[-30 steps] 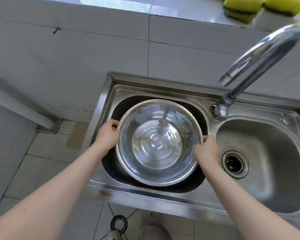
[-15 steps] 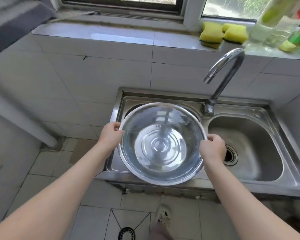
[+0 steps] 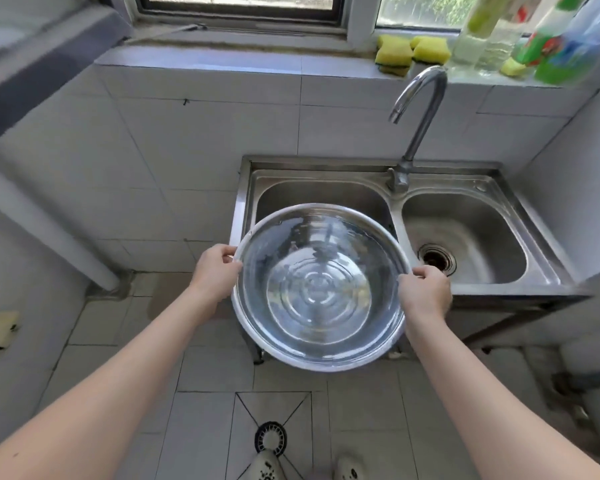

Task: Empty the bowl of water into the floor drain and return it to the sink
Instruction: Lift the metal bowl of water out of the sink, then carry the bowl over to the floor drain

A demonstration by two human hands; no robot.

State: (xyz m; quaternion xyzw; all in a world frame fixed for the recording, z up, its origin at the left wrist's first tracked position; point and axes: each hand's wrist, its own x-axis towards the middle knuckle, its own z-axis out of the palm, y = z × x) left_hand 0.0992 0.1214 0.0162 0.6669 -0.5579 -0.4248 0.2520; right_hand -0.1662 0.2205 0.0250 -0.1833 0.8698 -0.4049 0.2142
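Observation:
A wide steel bowl (image 3: 321,289) with water in it hangs level in the air, overlapping the front edge of the double steel sink (image 3: 371,164). My left hand (image 3: 215,270) grips its left rim and my right hand (image 3: 425,292) grips its right rim. The sink's left basin (image 3: 319,195) shows bare behind the bowl. The round floor drain (image 3: 271,438) lies in the tiled floor below the bowl, just ahead of my feet.
A curved faucet (image 3: 420,109) rises between the two basins. The right basin (image 3: 465,237) has a strainer (image 3: 435,258). Yellow sponges (image 3: 411,51) and bottles (image 3: 520,32) sit on the window ledge. A white pipe (image 3: 49,230) slants down the left wall. My slippers (image 3: 267,465) stand by the drain.
Both hands have lifted the bowl out of the left basin and drawn it back over the sink's front edge. The view has pulled back, showing more floor and the drain.

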